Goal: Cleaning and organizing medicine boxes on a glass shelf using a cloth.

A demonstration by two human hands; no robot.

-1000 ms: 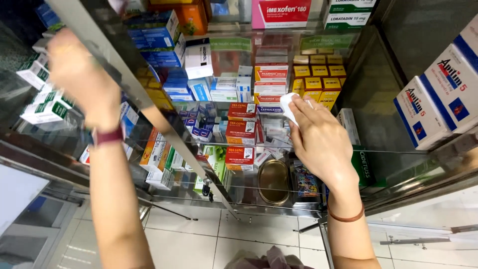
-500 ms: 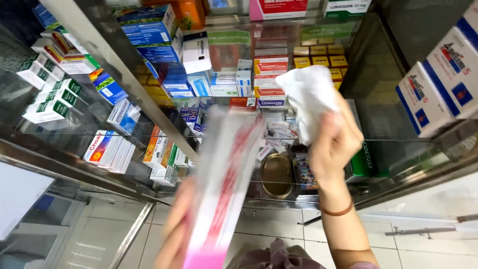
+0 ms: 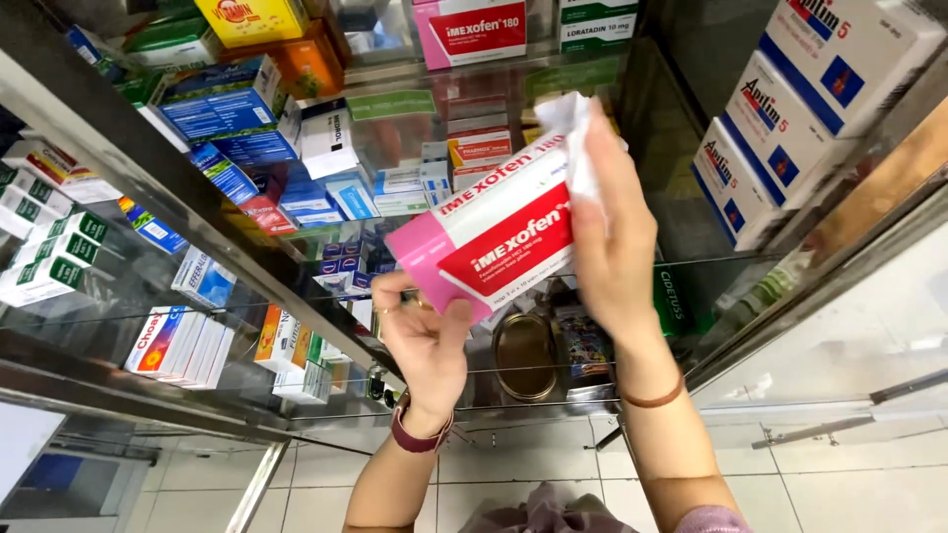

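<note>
Shelves of clear glass [image 3: 148, 326] fill the left of the view, stacked with small cardboard medicine boxes: white-and-green ones [image 3: 44, 262] at the far left, a row of white boxes with an orange-and-blue end panel [image 3: 178, 343] lower down, all set side by side with their faces outward so each can be read through the glass.

Just right of these, the left hand [image 3: 427, 341] rises from below, wrist bent back and palm turned up, a dark red watch strap [image 3: 420, 436] around the wrist. Its fingers curl around the pink lower corner of a long pink, white and red cardboard box [image 3: 494, 237], cradling that end from underneath so the box is propped in the air in front of the cabinet, tilted with its far end higher to the right.

At that upper end the right hand [image 3: 614, 237] comes in, forearm nearly upright, a thin brown band [image 3: 654, 398] on the wrist. Its fingers lie pressed together flat against the box's end, trapping a crumpled white cloth [image 3: 573, 138] against the cardboard. Larger white-and-blue boxes [image 3: 780, 128] lean stacked at the far right.
</note>
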